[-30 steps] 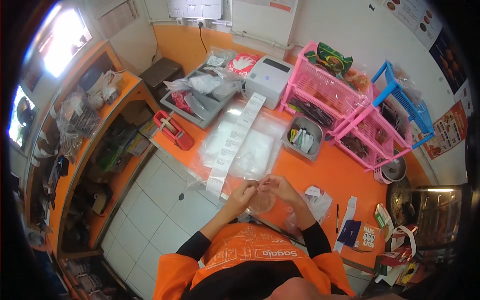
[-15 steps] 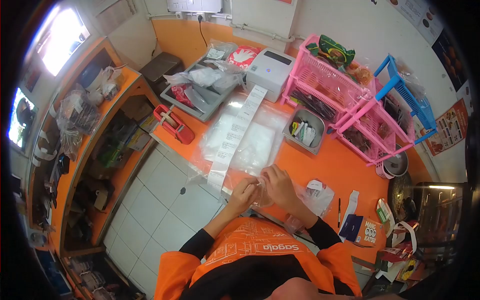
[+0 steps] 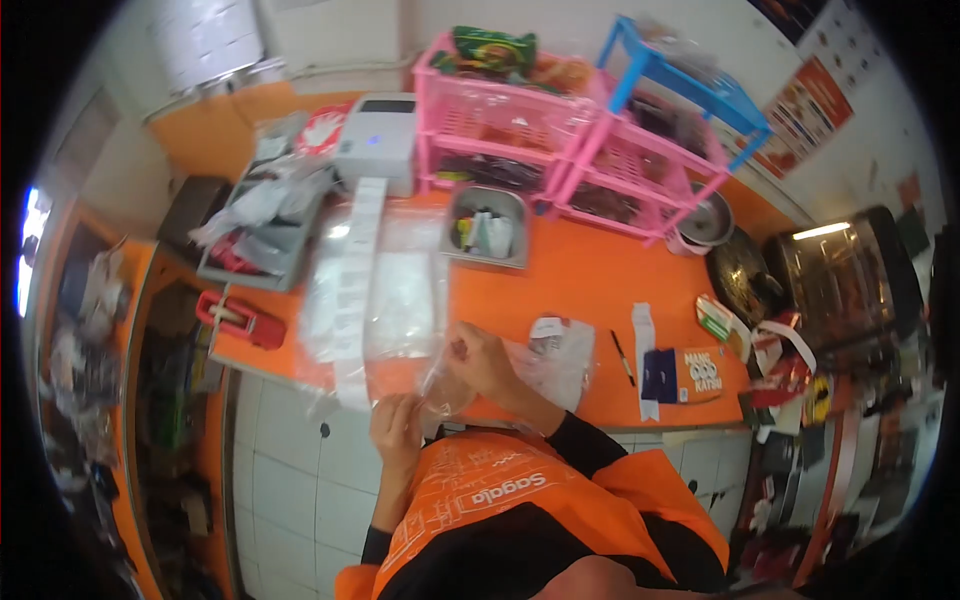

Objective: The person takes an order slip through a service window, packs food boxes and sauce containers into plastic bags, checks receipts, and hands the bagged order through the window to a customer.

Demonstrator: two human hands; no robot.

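Note:
A small clear plastic bag with something brownish in it hangs between my hands at the table's front edge. My left hand pinches the bag's left side, its fingers pressed together. Up and to the right, my right hand is closed on the bag's upper part; its fingertips are partly hidden. Just beyond lies a stack of clear plastic bags, crossed by a long printed paper strip that runs out of the white label printer. Right of my right hand rests another filled plastic bag with a white label.
A red tape dispenser and a grey tray of bagged items stand left. Behind are a metal container of small packets and pink racks. A pen, a paper slip and an orange card lie right.
My head view has turned toward the right, so the table appears shifted left. My hands have moved apart, the left one lower, with the bag stretched between them.

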